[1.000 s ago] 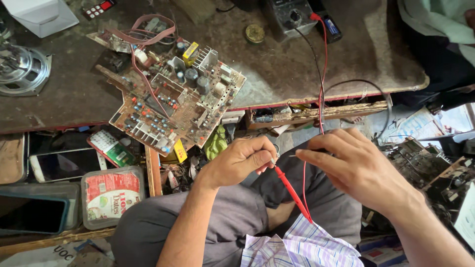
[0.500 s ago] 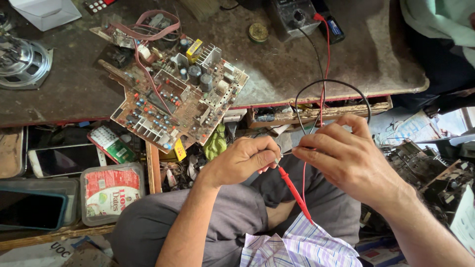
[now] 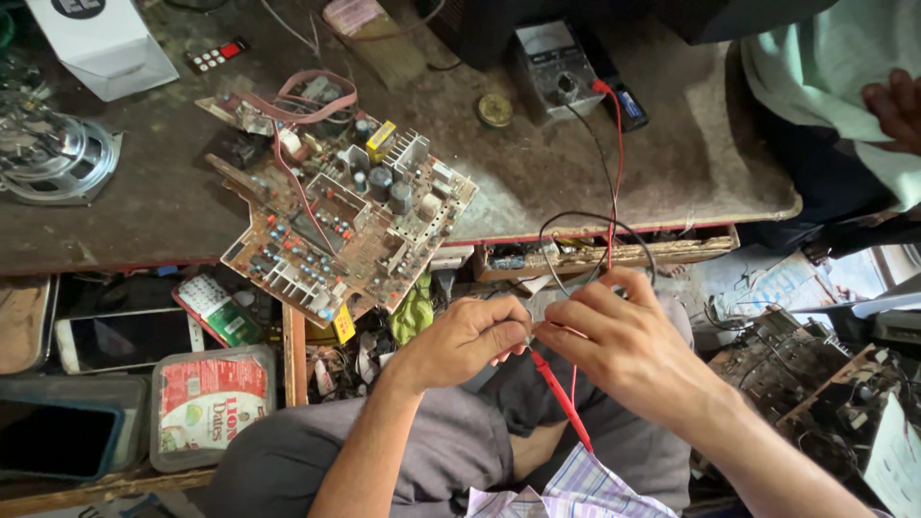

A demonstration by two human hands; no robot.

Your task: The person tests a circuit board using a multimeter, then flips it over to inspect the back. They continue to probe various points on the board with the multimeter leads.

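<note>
Over my lap, my left hand (image 3: 470, 338) and my right hand (image 3: 624, 345) meet fingertip to fingertip. Between them they pinch the tip end of a red test probe (image 3: 559, 398), whose handle slants down toward my shirt. Its red lead (image 3: 615, 163) and a black lead (image 3: 595, 223) run up to a grey analogue meter (image 3: 552, 69) at the back of the workbench. A brown circuit board (image 3: 341, 225) crowded with capacitors and a heat sink lies on the dark worn bench (image 3: 595, 182), hanging over its front edge, left of my hands.
A speaker (image 3: 48, 153) and a white box (image 3: 101, 43) sit at the far left. Below the bench lie a phone (image 3: 125, 338), a lidded plastic tub (image 3: 211, 403) and a calculator (image 3: 216, 309). Another person in a pale green garment (image 3: 835, 86) sits at right, beside scrap boards (image 3: 815, 384).
My hands have stayed together on the probe while the black lead has looped up above my right hand. The view has shifted slightly.
</note>
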